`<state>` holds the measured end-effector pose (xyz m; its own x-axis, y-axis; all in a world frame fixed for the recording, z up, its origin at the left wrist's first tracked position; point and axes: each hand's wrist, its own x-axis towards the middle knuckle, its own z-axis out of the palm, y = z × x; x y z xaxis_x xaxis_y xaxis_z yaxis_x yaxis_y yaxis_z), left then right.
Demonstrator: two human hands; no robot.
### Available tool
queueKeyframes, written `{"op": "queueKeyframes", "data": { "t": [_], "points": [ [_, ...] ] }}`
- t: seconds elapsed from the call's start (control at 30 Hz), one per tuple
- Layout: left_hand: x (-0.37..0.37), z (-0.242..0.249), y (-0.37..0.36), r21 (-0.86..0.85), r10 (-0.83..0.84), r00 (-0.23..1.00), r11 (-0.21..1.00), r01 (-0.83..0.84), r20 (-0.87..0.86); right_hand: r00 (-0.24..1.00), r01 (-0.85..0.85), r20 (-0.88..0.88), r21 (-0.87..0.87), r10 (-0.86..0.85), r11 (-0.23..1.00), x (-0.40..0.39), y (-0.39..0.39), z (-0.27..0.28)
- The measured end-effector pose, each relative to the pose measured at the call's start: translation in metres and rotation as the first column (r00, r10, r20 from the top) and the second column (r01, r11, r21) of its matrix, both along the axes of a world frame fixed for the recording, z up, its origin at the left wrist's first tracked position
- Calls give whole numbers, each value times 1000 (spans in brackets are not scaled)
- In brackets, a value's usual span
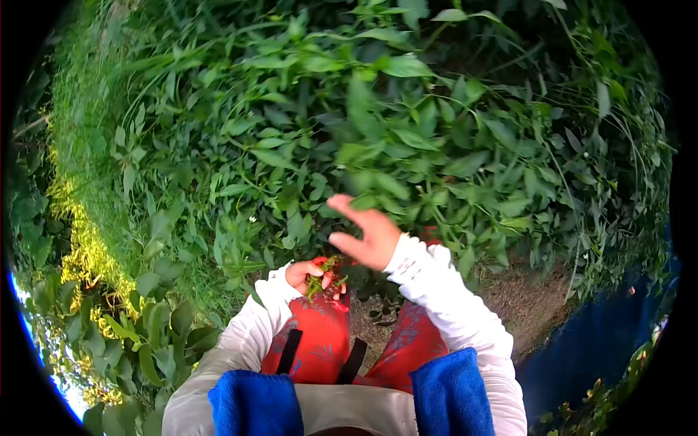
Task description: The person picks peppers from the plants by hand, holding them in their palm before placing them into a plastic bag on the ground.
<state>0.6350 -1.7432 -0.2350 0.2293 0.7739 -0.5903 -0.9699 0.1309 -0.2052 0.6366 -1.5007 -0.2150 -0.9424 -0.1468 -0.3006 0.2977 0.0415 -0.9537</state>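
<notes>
red chilli peppers with green stems sit bunched in the left hand, low in the middle of the view, just above the person's red patterned trousers. going from the left: a strip of yellow-flowered weeds runs down the edge, with broad dark leaves below it. next comes the left white sleeve, leading to the left hand, whose fingers are curled shut around the bunch of peppers. just right of it and a little higher, the right hand is spread, fingers loose and apart, holding nothing that can be seen, its fingertips at the lower leaves of the pepper plants that fill the upper view. the right white sleeve carries faint small print, too blurred to read. bare soil lies right of the legs, and a blue sheet at the far right. blue cloth covers the near bottom edge. no brand or label is readable.
</notes>
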Motion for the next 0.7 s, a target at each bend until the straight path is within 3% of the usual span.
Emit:
{"op": "queueKeyframes", "data": {
  "t": [0.03, 0.1, 0.17, 0.2, 0.23, 0.37, 0.43, 0.5, 0.53, 0.57, 0.6, 0.63, 0.67, 0.7],
  "points": [
    [10, -4, 13, 53, -22, 1000, 998, 22, 1, 999, -21, 26, -58, 22, 998, 12, 6, 10],
    [14, 19, 61, -17, -35, 999, 999, 36, 19, 995, -22, 95, -176, 39, 984, 35, 29, 26],
    [23, 39, 104, -85, -60, 996, 995, 54, -71, 982, -28, 173, -267, 76, 963, 55, 61, 47],
    [32, 48, 123, -86, 3, 1000, 996, -4, -9, 978, 1, 200, -294, 60, 956, 65, 81, 51],
    [41, 50, 141, 51, 1, 1000, 999, 1, -31, 970, 31, 236, -322, 49, 946, 80, 98, 51],
    [62, 83, 204, 47, -76, 997, 996, 76, -3, 888, 353, 421, -361, -187, 863, 140, 163, 60],
    [68, 89, 230, 139, -98, 995, 986, 96, 7, 834, 449, 487, -327, -259, 832, 167, 201, 73],
    [70, 96, 253, 269, -106, 991, 955, 123, -79, 763, 581, 548, -351, -342, 734, 192, 240, 97],
    [72, 104, 260, 200, -94, 993, 974, 108, -76, 741, 631, 546, -368, -391, 683, 206, 260, 111],
    [72, 108, 267, 176, -140, 986, 972, 155, -95, 717, 695, 534, -493, -449, 523, 225, 276, 118],
    [74, 108, 271, 243, -145, 984, 956, 167, -105, 741, 635, 359, -649, -568, 418, 235, 291, 140],
    [78, 108, 270, 305, -147, 982, 936, 177, -117, 624, 615, 409, -783, -666, 95, 254, 296, 176],
    [81, 113, 269, 289, -153, 977, 938, 192, -152, 729, 184, 111, -982, -676, 38, 257, 306, 205],
    [88, 113, 267, 316, -136, 979, 932, 179, -155, 702, 47, -75, -987, -708, 151, 269, 302, 237]
  ]
}}
